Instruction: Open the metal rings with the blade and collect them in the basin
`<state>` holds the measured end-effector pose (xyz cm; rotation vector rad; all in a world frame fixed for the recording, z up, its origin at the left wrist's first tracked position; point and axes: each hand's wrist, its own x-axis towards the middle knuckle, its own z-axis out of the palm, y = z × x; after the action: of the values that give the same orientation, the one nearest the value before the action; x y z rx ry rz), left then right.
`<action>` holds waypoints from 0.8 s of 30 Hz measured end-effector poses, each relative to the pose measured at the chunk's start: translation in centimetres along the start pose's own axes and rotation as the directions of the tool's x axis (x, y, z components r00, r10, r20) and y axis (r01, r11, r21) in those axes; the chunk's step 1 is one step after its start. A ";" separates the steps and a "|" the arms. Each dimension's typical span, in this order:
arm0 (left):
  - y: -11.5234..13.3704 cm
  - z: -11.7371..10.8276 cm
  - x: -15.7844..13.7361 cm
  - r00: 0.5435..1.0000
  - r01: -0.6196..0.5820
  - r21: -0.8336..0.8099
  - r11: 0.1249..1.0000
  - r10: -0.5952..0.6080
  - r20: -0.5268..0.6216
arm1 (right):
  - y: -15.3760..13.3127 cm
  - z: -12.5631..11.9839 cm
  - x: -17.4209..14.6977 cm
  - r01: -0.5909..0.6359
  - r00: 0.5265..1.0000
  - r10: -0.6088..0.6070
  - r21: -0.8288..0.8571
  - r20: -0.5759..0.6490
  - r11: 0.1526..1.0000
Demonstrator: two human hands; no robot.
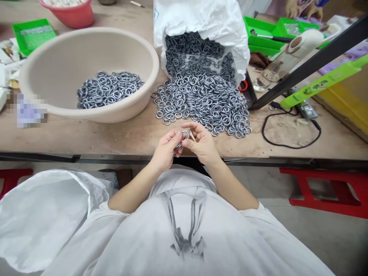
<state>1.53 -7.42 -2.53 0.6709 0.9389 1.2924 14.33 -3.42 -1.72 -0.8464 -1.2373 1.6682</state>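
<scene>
Just over the table's front edge, my left hand (165, 148) pinches a grey metal ring (185, 132) between thumb and fingers. Part of another ring seems to show below it, mostly covered by the fingers. My right hand (204, 145) is closed around a thin, pale, stick-like tool (192, 135), its tip close to the ring. Right behind both hands spreads a heap of similar rings (201, 96), spilling from the mouth of a white sack (201, 17). To the left, a large beige basin (51, 105) holds more rings (109, 89).
A red bowl (71, 17) and green tray (26, 48) stand back left. At right are a slanted black bar (310, 63), spray bottle (287, 57), black cable (264, 132) and green bins (263, 28). Another person's hands (304, 9) show far right. Below left hangs a white bag (43, 222); a red stool (324, 191) stands right.
</scene>
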 end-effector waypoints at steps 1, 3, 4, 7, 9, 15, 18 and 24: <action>0.0 0.1 0.0 1.000 0.003 -0.001 1.000 -0.003 0.009 | 0.1 0.1 0.0 0.004 1.000 -0.004 0.000 0.022 1.000; -0.1 0.2 -0.1 1.000 -0.011 0.005 1.000 0.011 0.022 | 0.4 0.3 -0.1 0.002 0.997 -0.002 -0.003 0.073 1.000; -0.1 0.3 -0.1 0.999 -0.022 0.010 1.000 0.022 0.026 | 0.5 0.3 -0.1 0.003 0.996 -0.002 -0.005 0.088 1.000; -0.4 0.4 -0.1 0.999 -0.040 0.012 0.999 0.039 0.025 | 0.7 0.2 -0.1 0.032 0.996 -0.028 -0.044 0.082 0.999; -0.3 0.4 -0.2 0.999 -0.029 0.012 0.999 0.029 0.020 | 0.7 -0.2 -0.2 0.103 0.994 -0.097 -0.141 0.049 0.985; 0.2 0.4 -0.3 0.997 -0.027 -0.013 1.000 0.026 -0.066 | 0.1 -0.7 -1.9 0.373 0.917 -0.351 -0.727 0.191 0.577; 0.3 0.6 -0.4 0.998 -0.020 -0.048 0.999 0.017 -0.059 | -0.2 -0.5 -2.3 0.387 0.909 -0.328 -0.808 0.256 0.444; 0.2 0.5 -0.4 1.000 0.000 -0.064 0.998 -0.001 -0.017 | -0.6 -0.2 -2.5 0.377 0.922 -0.261 -0.822 0.287 0.427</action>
<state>1.81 -7.73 -2.04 0.6105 0.9077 1.3238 15.59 -5.54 -1.19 -0.9881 -2.2464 0.6743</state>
